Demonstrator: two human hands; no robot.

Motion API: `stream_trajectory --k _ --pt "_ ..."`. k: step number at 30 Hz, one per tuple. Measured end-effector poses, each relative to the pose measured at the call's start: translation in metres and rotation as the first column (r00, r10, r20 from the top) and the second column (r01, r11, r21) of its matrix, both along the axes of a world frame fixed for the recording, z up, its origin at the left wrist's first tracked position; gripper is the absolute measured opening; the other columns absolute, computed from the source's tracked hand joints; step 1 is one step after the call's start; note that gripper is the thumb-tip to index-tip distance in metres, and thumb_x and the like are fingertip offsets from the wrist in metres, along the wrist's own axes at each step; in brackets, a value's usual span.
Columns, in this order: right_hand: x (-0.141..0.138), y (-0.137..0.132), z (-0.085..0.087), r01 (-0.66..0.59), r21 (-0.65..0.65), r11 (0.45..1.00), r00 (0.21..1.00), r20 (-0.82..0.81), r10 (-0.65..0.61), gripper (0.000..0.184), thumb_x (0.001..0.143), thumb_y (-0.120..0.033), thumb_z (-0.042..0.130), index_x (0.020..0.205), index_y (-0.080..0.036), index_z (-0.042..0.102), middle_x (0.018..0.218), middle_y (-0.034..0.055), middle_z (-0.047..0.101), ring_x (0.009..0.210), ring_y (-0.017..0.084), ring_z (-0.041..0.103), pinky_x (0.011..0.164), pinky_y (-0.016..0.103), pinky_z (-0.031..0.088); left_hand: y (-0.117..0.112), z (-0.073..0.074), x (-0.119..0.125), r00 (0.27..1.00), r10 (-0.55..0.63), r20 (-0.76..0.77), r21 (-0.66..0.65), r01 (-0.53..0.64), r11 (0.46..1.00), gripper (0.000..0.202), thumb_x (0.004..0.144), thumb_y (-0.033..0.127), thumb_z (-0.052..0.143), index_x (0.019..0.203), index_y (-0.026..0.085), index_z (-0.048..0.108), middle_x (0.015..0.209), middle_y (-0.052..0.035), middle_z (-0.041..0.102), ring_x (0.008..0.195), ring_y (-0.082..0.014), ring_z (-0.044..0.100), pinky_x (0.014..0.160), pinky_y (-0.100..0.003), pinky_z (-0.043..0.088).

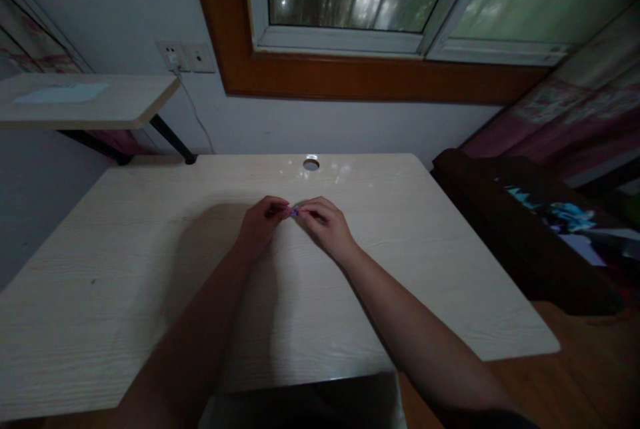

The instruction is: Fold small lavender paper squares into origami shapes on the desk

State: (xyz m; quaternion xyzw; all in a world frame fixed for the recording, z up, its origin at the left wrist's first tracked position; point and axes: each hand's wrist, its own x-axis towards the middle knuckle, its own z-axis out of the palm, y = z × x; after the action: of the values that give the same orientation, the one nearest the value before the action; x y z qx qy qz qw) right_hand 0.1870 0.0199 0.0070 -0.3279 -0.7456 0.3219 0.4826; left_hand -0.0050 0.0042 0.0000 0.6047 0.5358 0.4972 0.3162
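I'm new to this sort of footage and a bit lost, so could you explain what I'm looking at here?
There is no machine here, only a person's bare left hand and right hand. The single picture comes from a camera worn on the head, looking forward and down, so the forearms reach in from the bottom edge. The hands meet over a pale wooden desk, holding a small purple item between their fingertips; it is too small to identify. A round hole sits near the desk's far edge, and a raised shelf stands at the far left.
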Motion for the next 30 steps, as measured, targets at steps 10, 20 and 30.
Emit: stream_trajectory --k 10,20,30 --pt "-0.0007 0.0016 -0.0053 -0.011 -0.047 0.999 1.0 -0.015 0.011 0.015 0.089 -0.032 0.067 0.101 -0.026 0.074 0.1 0.0061 0.069 0.09 0.018 0.066 0.082 0.033 0.055 0.0016 -0.0049 -0.0005 1.0 0.004 0.002 0.044 -0.004 0.999 0.018 0.077 0.031 0.075 0.09 0.021 0.069 0.084 -0.0016 0.074 0.079 -0.0175 0.071 0.078 -0.032 0.057" --pt "-0.0006 0.0004 -0.0014 0.049 -0.019 0.999 0.999 0.015 -0.049 0.009 0.088 -0.029 0.069 0.092 -0.024 0.074 0.09 0.0048 0.07 0.083 0.018 0.065 0.075 0.031 0.052 -0.003 -0.0032 0.0009 0.988 0.017 -0.155 0.184 0.012 0.983 0.015 0.083 0.031 0.071 0.093 0.021 0.068 0.088 -0.002 0.074 0.078 -0.0154 0.071 0.078 -0.03 0.059" --pt "-0.0003 0.0012 -0.0023 0.038 0.014 0.999 0.999 0.03 -0.039 0.008 0.091 -0.026 0.064 0.093 -0.024 0.071 0.093 0.0052 0.064 0.089 0.018 0.062 0.077 0.031 0.052 -0.0058 0.0015 0.002 0.969 0.066 -0.239 0.254 -0.003 0.967 0.014 0.082 0.029 0.071 0.094 0.021 0.067 0.089 -0.0012 0.074 0.078 -0.0153 0.071 0.08 -0.03 0.058"
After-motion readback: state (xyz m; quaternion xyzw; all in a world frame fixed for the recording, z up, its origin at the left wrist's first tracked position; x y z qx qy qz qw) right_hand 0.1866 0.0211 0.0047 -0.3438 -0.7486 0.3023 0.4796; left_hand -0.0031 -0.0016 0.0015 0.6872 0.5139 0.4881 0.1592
